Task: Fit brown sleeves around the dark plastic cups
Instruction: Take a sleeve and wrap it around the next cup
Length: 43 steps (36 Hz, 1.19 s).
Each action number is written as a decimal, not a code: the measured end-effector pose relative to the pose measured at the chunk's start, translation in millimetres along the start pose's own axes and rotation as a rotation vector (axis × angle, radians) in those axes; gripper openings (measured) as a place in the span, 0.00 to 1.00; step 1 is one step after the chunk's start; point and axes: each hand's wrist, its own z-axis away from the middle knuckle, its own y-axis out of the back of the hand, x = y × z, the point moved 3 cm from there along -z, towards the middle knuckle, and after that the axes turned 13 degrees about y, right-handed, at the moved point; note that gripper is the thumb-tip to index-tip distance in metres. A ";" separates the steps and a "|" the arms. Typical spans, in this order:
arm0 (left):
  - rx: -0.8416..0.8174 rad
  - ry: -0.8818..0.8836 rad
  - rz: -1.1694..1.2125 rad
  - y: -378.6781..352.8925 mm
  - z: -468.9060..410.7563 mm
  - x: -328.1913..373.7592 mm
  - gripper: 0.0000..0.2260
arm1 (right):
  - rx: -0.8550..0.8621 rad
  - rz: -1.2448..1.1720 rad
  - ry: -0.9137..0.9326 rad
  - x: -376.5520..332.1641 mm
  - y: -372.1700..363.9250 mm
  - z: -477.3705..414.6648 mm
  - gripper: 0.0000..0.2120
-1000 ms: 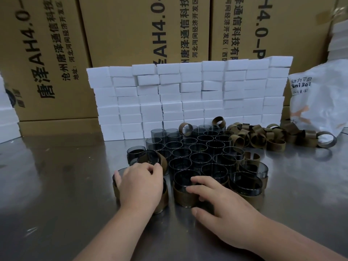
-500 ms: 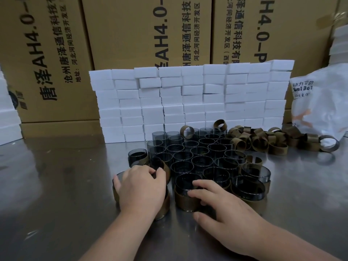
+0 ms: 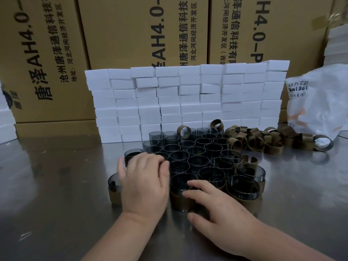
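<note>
Several dark see-through plastic cups (image 3: 195, 153) stand packed together on the steel table (image 3: 56, 194). The front row wears brown sleeves. My left hand (image 3: 145, 183) lies palm down over a sleeved cup (image 3: 114, 187) at the front left, with its fingers curled over the far rim. My right hand (image 3: 212, 206) rests on the neighbouring sleeved cup (image 3: 178, 199); its fingers lie fairly straight across the rim and sleeve, and the thumb is by the cup's near base. Loose brown sleeves (image 3: 254, 142) are heaped at the back right.
A wall of stacked white foam blocks (image 3: 188, 98) stands right behind the cups, with large cardboard cartons (image 3: 131, 34) behind it. A white plastic bag (image 3: 318, 102) lies at the right past the sleeves. More white blocks (image 3: 5, 119) sit at the far left.
Both hands stay on the same two front cups with barely any movement. The view has shifted a little, so everything sits slightly lower in the frame.
</note>
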 end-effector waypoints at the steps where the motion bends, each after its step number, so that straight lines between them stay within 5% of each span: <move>1: -0.022 -0.075 -0.012 -1.5 3.6 7.5 0.16 | 0.007 -0.008 0.011 -0.9 0.7 -0.7 0.23; 5: -0.372 -0.109 -0.241 -16.9 14.1 24.7 0.24 | 0.049 -0.089 0.066 -4.7 4.1 -4.9 0.20; 8: -0.475 -0.112 -0.362 -29.9 17.0 15.7 0.26 | 0.043 -0.140 0.082 -4.4 4.2 -4.8 0.18; 12: -0.454 -0.076 -0.432 -27.5 15.2 13.9 0.32 | 0.093 -0.138 0.056 -2.8 6.0 -3.1 0.14; 24: -0.407 -0.044 -0.455 -30.6 15.9 16.1 0.21 | 0.189 0.116 0.026 -0.5 10.5 -3.7 0.17; 33: -0.516 -0.030 -0.460 -47.7 13.8 27.9 0.16 | 0.232 0.073 0.042 0.7 15.7 -5.3 0.17; 39: -0.734 0.077 -0.587 -63.6 -7.3 35.1 0.16 | 0.245 0.037 0.044 2.8 13.5 -3.9 0.25; 43: -0.695 0.079 -0.566 -67.1 -7.4 37.6 0.13 | 0.237 -0.009 0.063 4.6 12.9 -3.2 0.28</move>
